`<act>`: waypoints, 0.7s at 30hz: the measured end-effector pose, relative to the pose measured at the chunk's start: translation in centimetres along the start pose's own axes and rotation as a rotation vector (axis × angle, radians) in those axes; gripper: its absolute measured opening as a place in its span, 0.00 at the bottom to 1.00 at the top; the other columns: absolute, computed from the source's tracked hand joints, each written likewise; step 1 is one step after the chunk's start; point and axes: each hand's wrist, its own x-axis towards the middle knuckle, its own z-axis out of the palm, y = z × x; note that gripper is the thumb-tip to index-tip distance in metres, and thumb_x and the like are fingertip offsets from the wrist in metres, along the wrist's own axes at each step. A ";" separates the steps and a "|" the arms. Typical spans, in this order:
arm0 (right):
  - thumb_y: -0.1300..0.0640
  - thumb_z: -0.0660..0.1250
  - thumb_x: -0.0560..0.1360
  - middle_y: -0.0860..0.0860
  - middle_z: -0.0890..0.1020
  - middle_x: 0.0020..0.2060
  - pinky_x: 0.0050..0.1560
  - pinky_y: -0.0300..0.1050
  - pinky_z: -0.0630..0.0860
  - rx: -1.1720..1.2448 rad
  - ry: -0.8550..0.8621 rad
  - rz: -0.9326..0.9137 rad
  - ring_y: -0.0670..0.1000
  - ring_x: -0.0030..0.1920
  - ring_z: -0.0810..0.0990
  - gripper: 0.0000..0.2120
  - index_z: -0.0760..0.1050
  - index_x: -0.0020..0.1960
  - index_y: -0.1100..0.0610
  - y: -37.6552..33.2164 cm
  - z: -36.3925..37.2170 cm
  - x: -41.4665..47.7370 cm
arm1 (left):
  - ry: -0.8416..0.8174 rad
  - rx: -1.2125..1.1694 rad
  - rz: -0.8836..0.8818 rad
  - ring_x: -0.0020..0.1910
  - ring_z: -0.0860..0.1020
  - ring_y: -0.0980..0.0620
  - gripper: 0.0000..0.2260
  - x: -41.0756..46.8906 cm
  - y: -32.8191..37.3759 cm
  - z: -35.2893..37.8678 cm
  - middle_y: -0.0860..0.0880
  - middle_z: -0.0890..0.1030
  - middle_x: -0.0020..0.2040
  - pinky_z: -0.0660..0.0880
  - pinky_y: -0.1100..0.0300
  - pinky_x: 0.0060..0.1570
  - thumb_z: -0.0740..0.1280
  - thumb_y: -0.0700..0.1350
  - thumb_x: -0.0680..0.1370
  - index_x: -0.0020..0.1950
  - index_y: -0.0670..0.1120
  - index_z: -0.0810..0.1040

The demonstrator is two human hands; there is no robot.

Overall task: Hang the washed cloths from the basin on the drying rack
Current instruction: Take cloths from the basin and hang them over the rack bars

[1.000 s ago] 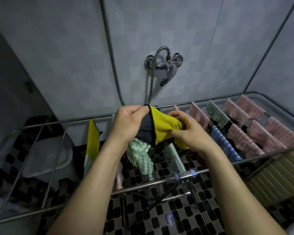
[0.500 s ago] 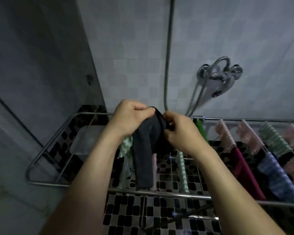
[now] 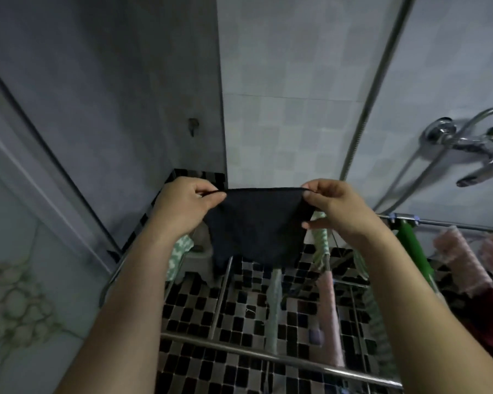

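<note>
A dark cloth (image 3: pixel 256 226) is stretched flat between my two hands, above the left end of the metal drying rack (image 3: pixel 279 358). My left hand (image 3: pixel 187 207) pinches its top left corner. The top right corner is pinched by my right hand (image 3: pixel 335 207). The cloth's lower edge hangs just over a rack bar. Green, pink and maroon cloths (image 3: pixel 458 260) hang on the rack to the right. No basin can be made out.
A chrome shower tap (image 3: pixel 473 146) with its hose sticks out of the tiled wall at the right. A pale low stool-like object (image 3: pixel 199 260) stands on the black-and-white mosaic floor behind the rack. A wall corner and a door frame close the left side.
The view has swung left along the rack. The cloth, bunched with yellow showing a second ago, is now spread out dark and flat between my hands, which have moved apart.
</note>
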 end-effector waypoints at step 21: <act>0.65 0.62 0.79 0.55 0.75 0.39 0.40 0.46 0.84 0.120 0.272 -0.075 0.53 0.45 0.77 0.11 0.77 0.40 0.58 -2.2 4.9 12.5 | 0.180 -0.389 -0.195 0.37 0.78 0.64 0.08 10.4 -5.8 0.3 0.54 0.84 0.39 0.71 0.70 0.39 0.64 0.48 0.81 0.46 0.51 0.81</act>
